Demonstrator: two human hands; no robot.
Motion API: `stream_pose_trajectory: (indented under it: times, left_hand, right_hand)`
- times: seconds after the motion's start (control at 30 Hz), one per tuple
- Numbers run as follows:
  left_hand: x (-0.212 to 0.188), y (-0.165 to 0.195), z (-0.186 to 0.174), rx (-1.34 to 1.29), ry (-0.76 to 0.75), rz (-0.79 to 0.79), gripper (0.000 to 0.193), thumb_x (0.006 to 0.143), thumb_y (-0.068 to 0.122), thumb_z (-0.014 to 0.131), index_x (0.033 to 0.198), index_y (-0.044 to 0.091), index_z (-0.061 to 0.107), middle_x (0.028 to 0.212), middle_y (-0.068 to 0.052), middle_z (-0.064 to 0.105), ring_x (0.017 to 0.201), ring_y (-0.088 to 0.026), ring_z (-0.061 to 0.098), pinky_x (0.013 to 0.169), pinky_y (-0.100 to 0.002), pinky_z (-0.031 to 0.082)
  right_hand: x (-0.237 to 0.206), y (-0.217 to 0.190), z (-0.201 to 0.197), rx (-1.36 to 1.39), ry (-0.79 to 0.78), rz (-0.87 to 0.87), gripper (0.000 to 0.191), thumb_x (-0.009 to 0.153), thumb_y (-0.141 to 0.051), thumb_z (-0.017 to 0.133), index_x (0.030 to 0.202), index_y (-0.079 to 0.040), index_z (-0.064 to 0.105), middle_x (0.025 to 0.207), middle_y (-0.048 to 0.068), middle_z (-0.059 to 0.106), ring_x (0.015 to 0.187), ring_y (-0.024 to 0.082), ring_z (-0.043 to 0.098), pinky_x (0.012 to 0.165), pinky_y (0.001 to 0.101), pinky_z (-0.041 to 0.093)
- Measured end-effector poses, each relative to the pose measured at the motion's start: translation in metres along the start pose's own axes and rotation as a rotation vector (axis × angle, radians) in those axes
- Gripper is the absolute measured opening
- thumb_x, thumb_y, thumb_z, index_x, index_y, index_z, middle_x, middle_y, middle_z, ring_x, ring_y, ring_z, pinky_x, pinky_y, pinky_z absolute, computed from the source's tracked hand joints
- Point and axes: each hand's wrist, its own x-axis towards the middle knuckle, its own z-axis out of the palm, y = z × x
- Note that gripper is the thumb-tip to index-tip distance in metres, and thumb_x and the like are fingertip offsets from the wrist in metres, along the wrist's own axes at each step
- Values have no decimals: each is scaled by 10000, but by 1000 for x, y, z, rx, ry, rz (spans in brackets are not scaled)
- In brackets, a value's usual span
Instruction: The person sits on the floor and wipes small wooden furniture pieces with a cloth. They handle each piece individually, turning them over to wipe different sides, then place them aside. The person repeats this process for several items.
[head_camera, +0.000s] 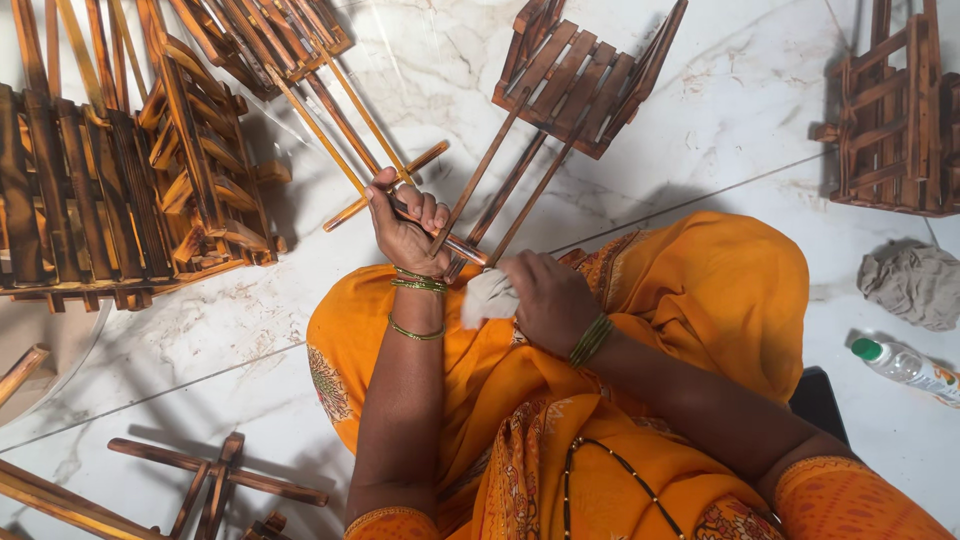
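Your one head camera looks steeply down from close above your lap (600, 400) onto the marble floor (740, 110), with wooden racks (120, 190) ringing the edges.

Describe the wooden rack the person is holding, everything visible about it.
The wooden rack is made of dark, scorched-looking brown slats joined into a small crate shape, with three long thin legs running down toward the lap. It lies tilted on the white marble floor. The left hand grips its crossbar; the right hand presses a white cloth beside it.
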Motion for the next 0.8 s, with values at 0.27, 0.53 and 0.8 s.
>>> stream_pose_trajectory:
  times: [0.27, 0.53, 0.8]
  left_hand:
    - [-2, -1, 4, -2, 50, -18, 358, 1111, 437, 431, 1162, 109, 565, 639, -11, 399, 478, -121, 403, 464, -282, 417]
    - [0, 0, 0, -1, 14, -8, 356, 1114, 435, 429, 1173, 112, 566, 654, -17, 415, 486, -123, 403, 470, -284, 413]
    - [-1, 0, -1, 0, 25, 4, 357, 1127, 432, 424, 1171, 104, 560, 646, -14, 429, 478, -122, 406, 467, -285, 413]
  right_hand:
    - [16, 9, -10, 922, -291, 503, 358, 947, -106, 560, 1290, -25, 493, 979, 167, 709, 821, 255, 727, 711, 387, 582]
    - [2, 14, 7, 983, -153, 320, 343, 957, -68, 542, 1278, 39, 487, 937, 175, 683, 805, 295, 678, 682, 421, 555]
    - [-23, 12, 0, 166, 86, -61, 416, 810, -75, 586, 1225, -62, 575, 998, 180, 702, 915, 373, 708, 777, 462, 566]
